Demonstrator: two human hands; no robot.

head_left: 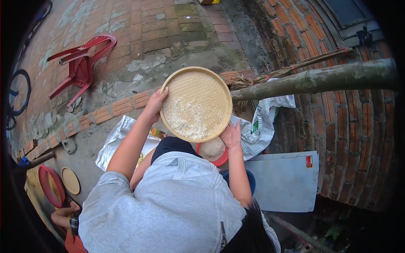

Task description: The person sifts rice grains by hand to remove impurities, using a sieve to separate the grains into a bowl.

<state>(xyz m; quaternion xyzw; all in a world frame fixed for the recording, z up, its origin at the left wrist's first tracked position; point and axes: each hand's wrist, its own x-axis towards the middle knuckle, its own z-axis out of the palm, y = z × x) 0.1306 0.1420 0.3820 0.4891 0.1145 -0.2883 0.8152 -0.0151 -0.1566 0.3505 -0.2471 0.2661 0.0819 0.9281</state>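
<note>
A round woven tray [196, 84] is held out over my lap, with white grains [192, 118] spread over its lower left half. My left hand [157, 103] grips the tray's left rim, the thumb on top. At the lower right rim is my right hand [231, 134], palm up, its fingers partly hidden under the tray and its thumb apart. Below the tray a red basin [221, 160] holds more pale grain [211, 148].
A silvery sack [120, 139] and a white sack [263, 126] flank me. A bamboo pole [312, 80] crosses at right above a grey board [287, 181]. A red chair [80, 69] lies at upper left. Another person's leg [63, 217] shows near a red basin [51, 185].
</note>
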